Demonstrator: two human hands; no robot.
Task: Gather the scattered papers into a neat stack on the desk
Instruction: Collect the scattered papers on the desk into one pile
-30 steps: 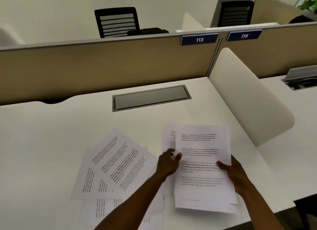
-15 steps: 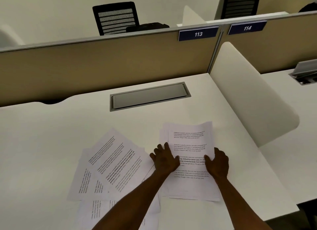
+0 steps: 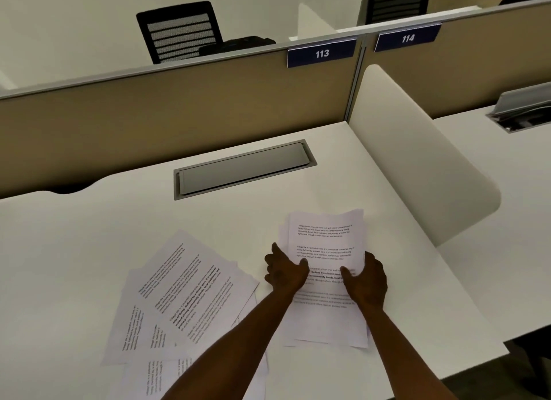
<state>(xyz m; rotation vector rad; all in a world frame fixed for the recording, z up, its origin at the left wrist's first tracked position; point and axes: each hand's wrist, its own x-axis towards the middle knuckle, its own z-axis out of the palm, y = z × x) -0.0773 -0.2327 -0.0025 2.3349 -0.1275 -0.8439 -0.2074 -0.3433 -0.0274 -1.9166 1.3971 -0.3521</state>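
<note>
Hands (image 3: pixel 325 277) gripping paper stack (image 3: pixel 326 241), white desk (image 3: pixel 89 235)

stack of papers (image 3: pixel 326 244) — white printed sheets, edges roughly aligned, lying at 4 o'clock on the white desk (image 3: pixel 89 235) | scattered papers (image 3: pixel 185 292) — overlapping, fanning out askew at 7 o'clock, just beside the stack, sitting flat

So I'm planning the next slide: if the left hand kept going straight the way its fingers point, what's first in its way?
Probably nothing soon: the left hand, gripping the paper stack, points up the bare desk toward the grey cable hatch; depth is uncertain.
</note>
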